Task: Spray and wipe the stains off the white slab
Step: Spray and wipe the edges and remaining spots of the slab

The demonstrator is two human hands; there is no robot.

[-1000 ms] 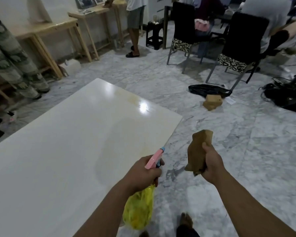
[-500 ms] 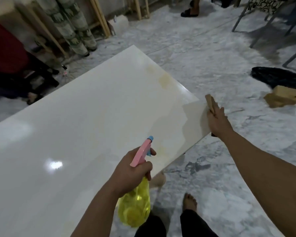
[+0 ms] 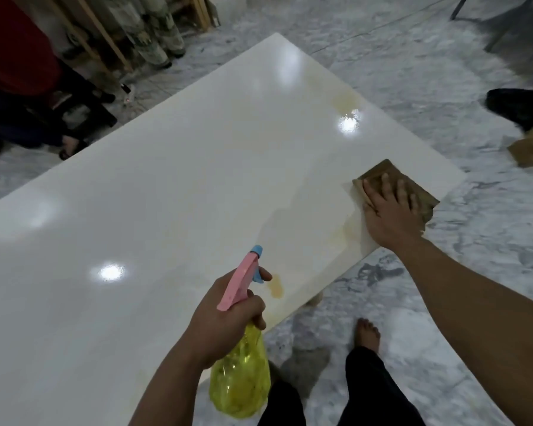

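Right hand: flat, fingers spread, pressing brown cloth at the white slab near-right corner.
Left hand: grips spray bottle, nozzle over the near edge.
Stains: nearest stain just beyond the nozzle; another farther along the right edge.

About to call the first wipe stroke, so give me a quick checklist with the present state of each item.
1. Cloth flat on the slab: ok, near the right corner.
2. Right hand pressing the cloth with spread fingers: ok.
3. Left hand gripping the spray bottle: ok, finger on the trigger.
4. Stains to wipe: not ok, yellowish marks remain beside the cloth, near the nozzle and at the far edge.
5. Surface wetted there: cannot tell.
6. Liquid in the bottle: cannot tell.
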